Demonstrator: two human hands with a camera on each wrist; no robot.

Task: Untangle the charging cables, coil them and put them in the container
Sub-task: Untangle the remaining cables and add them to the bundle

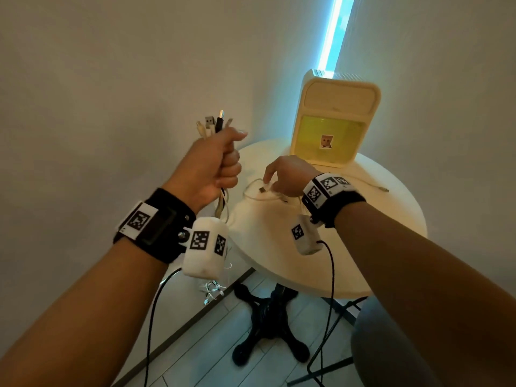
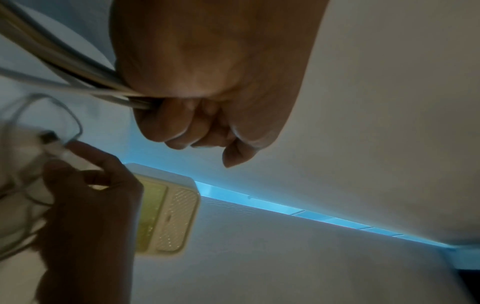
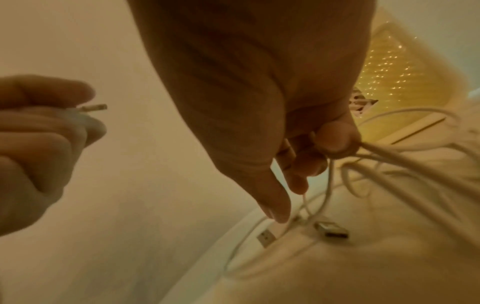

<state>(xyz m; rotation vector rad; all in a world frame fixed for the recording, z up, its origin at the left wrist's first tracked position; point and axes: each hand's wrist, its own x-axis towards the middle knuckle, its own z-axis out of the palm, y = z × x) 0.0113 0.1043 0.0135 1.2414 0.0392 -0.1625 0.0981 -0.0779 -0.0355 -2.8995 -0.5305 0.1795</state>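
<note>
My left hand [image 1: 220, 163] is raised left of the table, its fist gripping a bundle of charging cables [image 1: 213, 125]; the plugs stick up and the cords hang below the fist [image 2: 78, 67]. My right hand [image 1: 279, 178] is low over the round white table [image 1: 377, 227] and pinches a white cable [image 1: 252, 188] by its USB plug [image 2: 53, 144]. In the right wrist view its curled fingers [image 3: 335, 142] hold several white strands, and two plugs [image 3: 331, 229] lie on the table. The cream and yellow container [image 1: 332, 121] stands upright at the table's back.
One more thin cable [image 1: 371, 186] lies on the table's right side. Cable ends dangle near the floor [image 1: 213, 289] beside the black pedestal base [image 1: 268, 325]. A grey chair [image 1: 391, 347] is at lower right. Walls close in behind, with a blue light strip [image 1: 335, 32].
</note>
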